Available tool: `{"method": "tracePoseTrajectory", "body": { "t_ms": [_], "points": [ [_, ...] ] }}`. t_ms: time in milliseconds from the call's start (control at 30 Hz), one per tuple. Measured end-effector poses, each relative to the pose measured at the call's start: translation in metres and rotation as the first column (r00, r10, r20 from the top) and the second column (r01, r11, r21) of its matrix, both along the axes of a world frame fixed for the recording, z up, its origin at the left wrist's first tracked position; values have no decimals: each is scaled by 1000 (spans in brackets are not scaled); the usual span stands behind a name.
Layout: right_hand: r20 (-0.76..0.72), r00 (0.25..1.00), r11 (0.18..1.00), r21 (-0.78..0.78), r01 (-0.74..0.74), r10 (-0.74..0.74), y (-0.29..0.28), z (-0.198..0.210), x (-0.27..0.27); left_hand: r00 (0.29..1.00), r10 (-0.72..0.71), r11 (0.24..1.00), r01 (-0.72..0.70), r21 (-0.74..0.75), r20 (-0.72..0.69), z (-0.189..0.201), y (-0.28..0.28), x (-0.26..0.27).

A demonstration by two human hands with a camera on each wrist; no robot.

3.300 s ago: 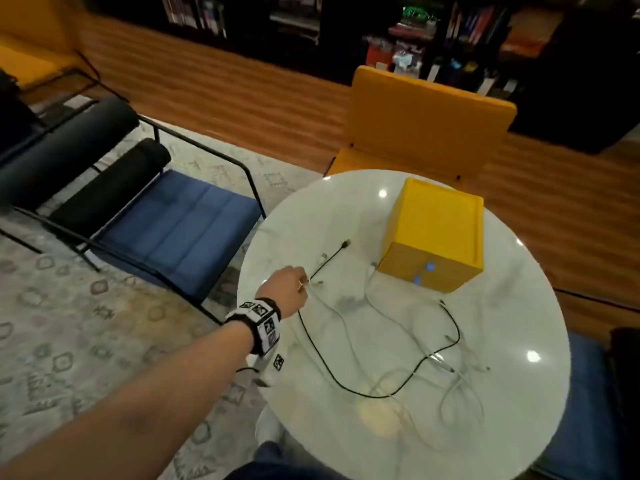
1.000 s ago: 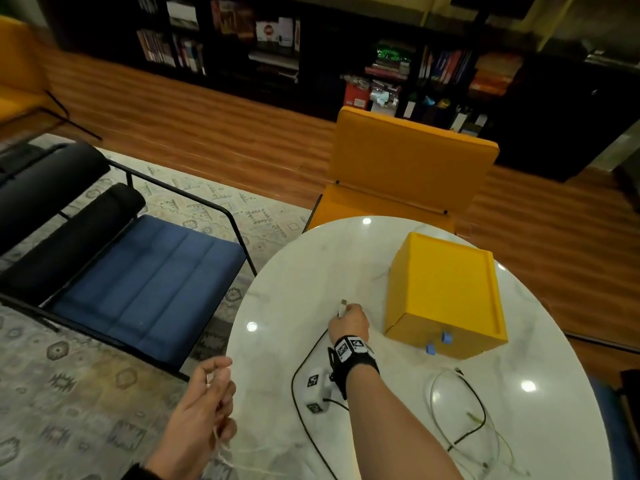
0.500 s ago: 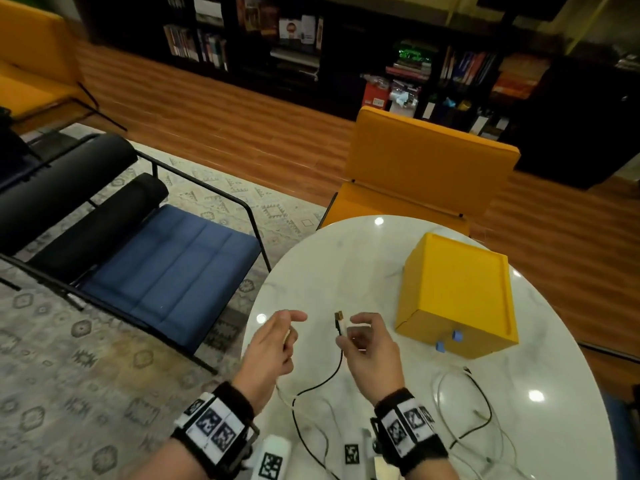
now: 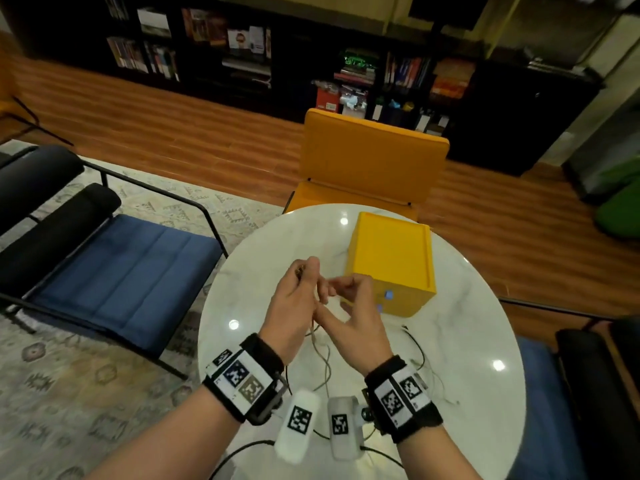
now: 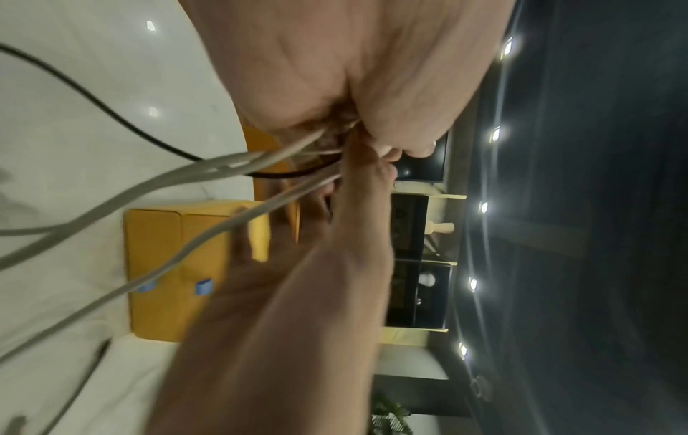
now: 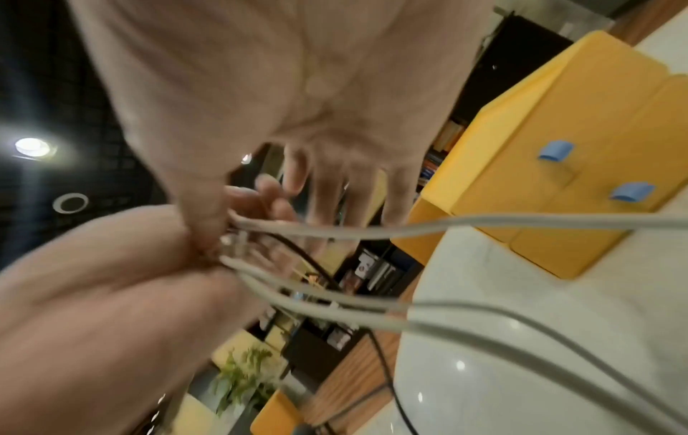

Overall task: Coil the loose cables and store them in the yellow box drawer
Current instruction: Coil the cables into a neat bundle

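The cables (image 6: 335, 232) look light, limp and a bit slick, so they are best held near the plugs. They are thin grey-white cords plus a black one, bunched above the worktop (image 4: 450, 410), left of the yellow box (image 4: 393, 251). The left hand (image 4: 294, 303) pinches their ends; the right hand (image 4: 353, 323) curls round a strand

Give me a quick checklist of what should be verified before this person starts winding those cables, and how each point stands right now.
1. Cable ends gathered: ok; the left hand pinches the white cables and the black cable together.
2. Right hand on the bundle: ok; its thumb and fingers meet the left hand's at the cable ends.
3. Cables untangled: not ok; loose loops lie crossed on the table.
4. Yellow box drawers open: not ok; both fronts with blue knobs sit shut.
5. Coil started: not ok.
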State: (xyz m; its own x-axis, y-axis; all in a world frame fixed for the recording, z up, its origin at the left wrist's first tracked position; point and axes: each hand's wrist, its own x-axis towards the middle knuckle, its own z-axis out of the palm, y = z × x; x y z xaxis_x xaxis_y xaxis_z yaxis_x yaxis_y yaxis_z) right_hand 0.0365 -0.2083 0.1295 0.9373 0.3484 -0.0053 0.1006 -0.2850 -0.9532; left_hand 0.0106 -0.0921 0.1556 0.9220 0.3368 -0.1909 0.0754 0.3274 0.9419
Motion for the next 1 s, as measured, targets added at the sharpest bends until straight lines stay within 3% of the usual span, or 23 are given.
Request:
{"method": "tracePoseTrajectory", "body": {
  "t_ms": [67,133,233,300,367,500,633,767,800,866,933,1000],
  "points": [
    [-156,948,961,57,-272,277,-5,-4,-7,1000,9,992,-7,-128,19,11,-2,0],
    [-246,856,886,28,-462,454,-13,-13,-21,998,47,985,-41,-166,35,20,6,1],
    [-307,823,817,-188,-546,479,-57,-35,-33,981,195,965,-187,-183,26,29,34,2],
    [-320,848,762,-381,-523,423,-114,-44,-23,947,321,923,-310,-227,10,31,59,1],
    [-229,893,683,-579,-445,388,-173,-37,-7,925,381,887,-367,-280,-5,29,74,-4],
    [43,954,641,-749,-167,298,-240,4,33,915,401,875,-394,-281,-34,16,62,-13],
    [252,925,476,-875,92,284,-258,15,53,880,475,830,-447,-334,1,19,55,-14],
    [102,911,372,-926,-60,399,-257,-32,47,875,484,821,-443,-361,25,24,51,-16],
    [87,893,387,-916,-103,442,-248,-43,40,887,461,831,-423,-362,21,23,47,-18],
    [109,878,536,-825,-182,466,-206,-38,17,920,393,864,-365,-346,10,19,37,-21],
    [139,888,736,-623,-266,439,-146,-14,-12,947,321,896,-307,-322,-10,15,19,-25],
    [88,909,859,-374,-348,407,-89,5,-34,963,268,912,-260,-318,-18,11,2,-31]
  ]
}}
